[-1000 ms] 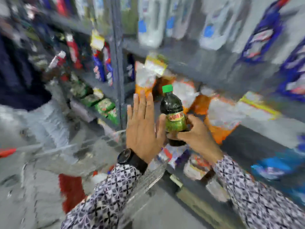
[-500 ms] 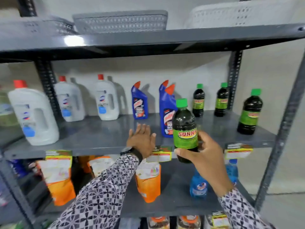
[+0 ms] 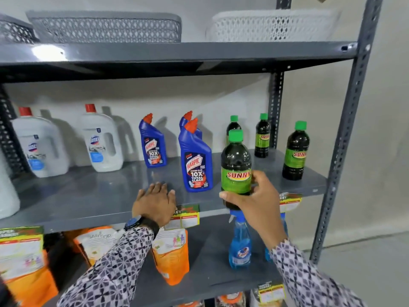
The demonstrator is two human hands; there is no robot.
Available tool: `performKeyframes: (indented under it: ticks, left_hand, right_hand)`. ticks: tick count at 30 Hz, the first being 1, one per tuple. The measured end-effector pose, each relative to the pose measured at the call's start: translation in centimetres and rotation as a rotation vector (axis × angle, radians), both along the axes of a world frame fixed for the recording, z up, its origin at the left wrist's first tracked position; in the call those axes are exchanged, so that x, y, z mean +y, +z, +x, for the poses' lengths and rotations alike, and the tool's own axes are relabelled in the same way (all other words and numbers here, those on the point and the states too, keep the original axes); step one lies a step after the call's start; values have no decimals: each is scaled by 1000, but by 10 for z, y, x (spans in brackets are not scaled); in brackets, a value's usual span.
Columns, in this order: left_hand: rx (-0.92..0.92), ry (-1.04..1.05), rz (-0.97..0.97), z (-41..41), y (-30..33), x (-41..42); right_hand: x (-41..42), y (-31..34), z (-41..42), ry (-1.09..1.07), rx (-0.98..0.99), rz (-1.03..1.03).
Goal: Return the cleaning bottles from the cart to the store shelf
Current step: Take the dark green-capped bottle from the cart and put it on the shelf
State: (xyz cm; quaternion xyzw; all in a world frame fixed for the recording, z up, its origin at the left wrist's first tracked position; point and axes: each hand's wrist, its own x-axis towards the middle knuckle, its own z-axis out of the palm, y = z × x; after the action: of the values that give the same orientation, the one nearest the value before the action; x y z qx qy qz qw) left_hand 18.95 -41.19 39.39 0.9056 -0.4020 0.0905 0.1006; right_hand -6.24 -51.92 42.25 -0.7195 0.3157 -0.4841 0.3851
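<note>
My right hand (image 3: 254, 200) grips a dark Sunny bottle (image 3: 236, 167) with a green cap and green label, upright, just in front of the grey middle shelf (image 3: 93, 196). My left hand (image 3: 156, 201) rests flat on that shelf's front edge, fingers spread, holding nothing. On the shelf stand three more Sunny bottles (image 3: 296, 151) at the right, blue Harpic bottles (image 3: 195, 160) in the middle and white Domex jugs (image 3: 102, 140) at the left. The cart is out of view.
A grey basket (image 3: 106, 27) and a white basket (image 3: 272, 25) sit on the top shelf. The lower shelf holds orange pouches (image 3: 171, 255) and blue spray bottles (image 3: 240, 244). A grey upright post (image 3: 347, 134) bounds the rack at the right.
The view swung from the cart up to the shelf. My right hand carried the Sunny bottle up toward the middle shelf. My left hand came down flat on the shelf edge.
</note>
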Motion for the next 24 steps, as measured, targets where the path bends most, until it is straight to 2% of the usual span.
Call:
performKeyframes:
  ticks: [5,10,21,24]
  left_hand:
    - [-4,3,-9,-1,1,-1]
    - [25,9,-22,0,3,-1]
    - [41,20,-41,3,3,-4]
    - [81,-45,-185,0,10,-1]
  right_hand:
    - [-64,23,42,-93,89,0]
    - [-99,15,61,-142,147,25]
    - [-95,3,57,-135,171,-14]
    - [-68,-10,45,-202,177,-154]
